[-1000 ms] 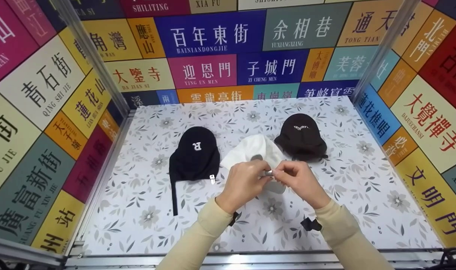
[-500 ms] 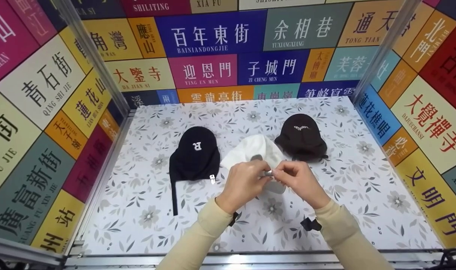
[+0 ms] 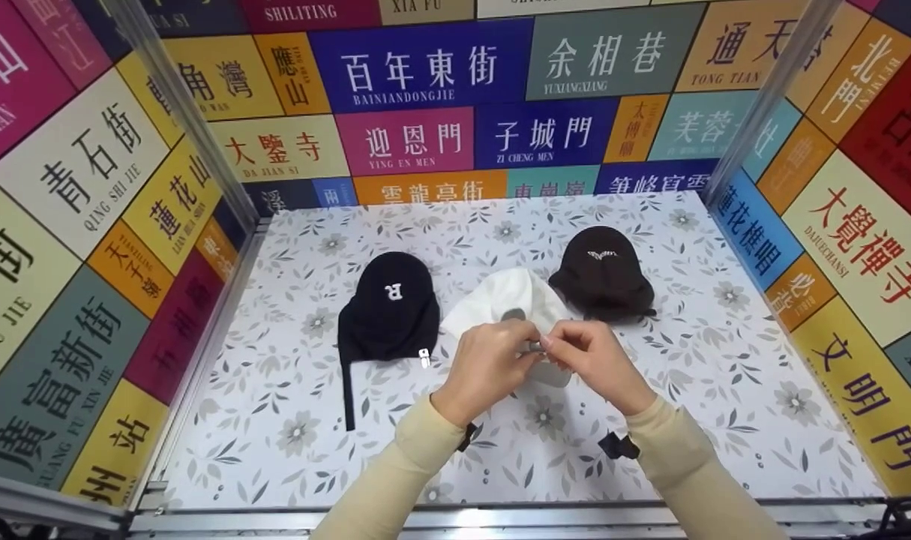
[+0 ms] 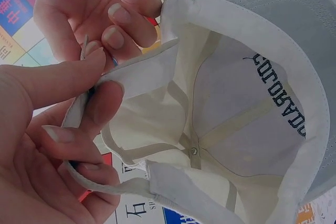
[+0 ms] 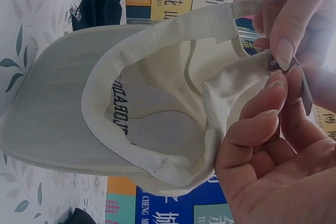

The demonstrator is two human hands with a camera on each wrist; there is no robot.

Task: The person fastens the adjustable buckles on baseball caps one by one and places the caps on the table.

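A white cap [image 3: 504,292] hangs between both hands over the middle of the table. Its grey brim [image 5: 63,103] and its inside with dark lettering show in the wrist views. My left hand [image 3: 489,367] pinches the cap's back strap [image 4: 131,186], which loops round between the fingers. Close beside it, my right hand [image 3: 597,364] pinches the strap at the same spot, its fingertips nearly meeting the left ones. A small dark fastener [image 5: 273,64] shows between the fingertips in the right wrist view, mostly covered by them.
On the left lies a black cap [image 3: 399,307] with a white letter and a long strap [image 3: 349,397] hanging toward the front. A dark brown cap [image 3: 605,270] sits at the back right. Printed panels [image 3: 425,67] surround the flowered table [image 3: 275,375] on three sides.
My right hand has shifted very slightly left at the strap. My left hand keeps its hold, and the cap stays in place.
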